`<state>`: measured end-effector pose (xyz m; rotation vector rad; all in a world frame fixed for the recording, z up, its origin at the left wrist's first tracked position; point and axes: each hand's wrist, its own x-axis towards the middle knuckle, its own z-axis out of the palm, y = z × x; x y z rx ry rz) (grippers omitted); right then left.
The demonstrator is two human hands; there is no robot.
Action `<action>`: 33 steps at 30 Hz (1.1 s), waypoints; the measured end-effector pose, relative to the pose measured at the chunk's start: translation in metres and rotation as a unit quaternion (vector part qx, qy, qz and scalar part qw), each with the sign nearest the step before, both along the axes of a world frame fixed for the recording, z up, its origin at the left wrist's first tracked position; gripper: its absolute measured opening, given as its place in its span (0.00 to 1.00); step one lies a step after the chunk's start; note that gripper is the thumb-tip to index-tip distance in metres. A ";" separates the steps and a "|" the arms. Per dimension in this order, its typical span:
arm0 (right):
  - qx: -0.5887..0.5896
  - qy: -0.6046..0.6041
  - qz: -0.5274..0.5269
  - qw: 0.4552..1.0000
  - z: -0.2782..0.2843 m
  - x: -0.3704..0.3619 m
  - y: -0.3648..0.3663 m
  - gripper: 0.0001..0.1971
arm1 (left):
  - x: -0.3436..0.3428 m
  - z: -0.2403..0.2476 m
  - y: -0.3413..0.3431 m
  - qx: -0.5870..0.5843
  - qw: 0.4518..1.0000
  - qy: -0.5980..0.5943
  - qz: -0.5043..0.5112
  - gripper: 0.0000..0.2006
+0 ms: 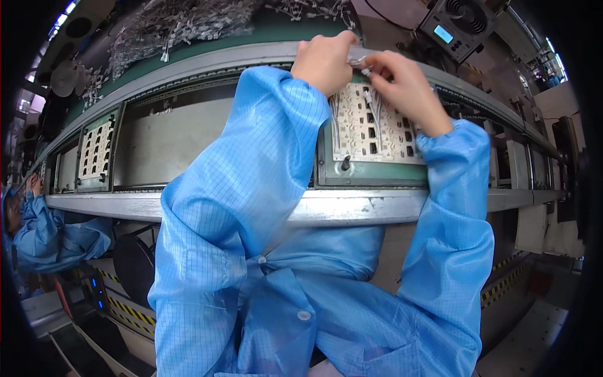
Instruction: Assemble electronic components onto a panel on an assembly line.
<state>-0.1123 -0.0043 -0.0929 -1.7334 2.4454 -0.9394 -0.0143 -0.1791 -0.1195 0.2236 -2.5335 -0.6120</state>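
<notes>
Over the far part of a white circuit board panel (pixel 358 146), my two hands come close together. A short white connector cable (pixel 359 63) spans the small gap between them. My right hand (pixel 405 85) pinches it between thumb and fingers, with a white plug showing below the fingertips. My left hand (pixel 324 64) is closed, its fingers curled round the cable's other side and partly hidden. Rows of black parts dot the panel, and several white leads lie across it. The panel rests on a green carrier plate (pixel 377 176) with a black knob at its near edge.
The carrier sits on a conveyor with a metal front rail (pixel 358 207). Another carrier with a panel (pixel 96 151) stands further left. Beyond the far rail, bundled white cables (pixel 182 31) lie on a green surface. A device with fan and screen (pixel 455 28) stands far right. Another person's sleeve (pixel 53 235) appears left.
</notes>
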 end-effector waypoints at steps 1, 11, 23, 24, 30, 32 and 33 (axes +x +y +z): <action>0.022 -0.062 -0.026 0.997 0.006 -0.003 0.004 0.11 | 0.002 0.002 0.003 0.003 1.000 -0.005 -0.004 0.19; -0.026 0.001 0.006 1.000 -0.007 -0.016 0.008 0.11 | 0.015 0.006 0.005 -0.163 0.984 -0.001 -0.075 0.17; -0.001 -0.037 0.021 0.999 -0.005 -0.012 0.004 0.13 | 0.011 -0.004 0.007 -0.154 0.984 0.051 -0.070 0.12; -0.003 -0.018 0.022 1.000 -0.007 -0.013 0.004 0.12 | 0.011 -0.003 0.008 -0.152 0.985 0.046 -0.069 0.12; -0.039 0.091 0.019 0.995 -0.022 -0.018 -0.002 0.10 | 0.013 -0.004 0.012 -0.145 0.986 0.068 -0.042 0.10; -0.037 0.094 0.007 0.995 -0.021 -0.017 -0.001 0.10 | 0.013 -0.005 0.013 -0.158 0.985 0.064 -0.034 0.09; -0.036 0.095 -0.005 0.995 -0.021 -0.018 -0.001 0.10 | 0.012 -0.005 0.013 -0.171 0.983 0.059 -0.025 0.09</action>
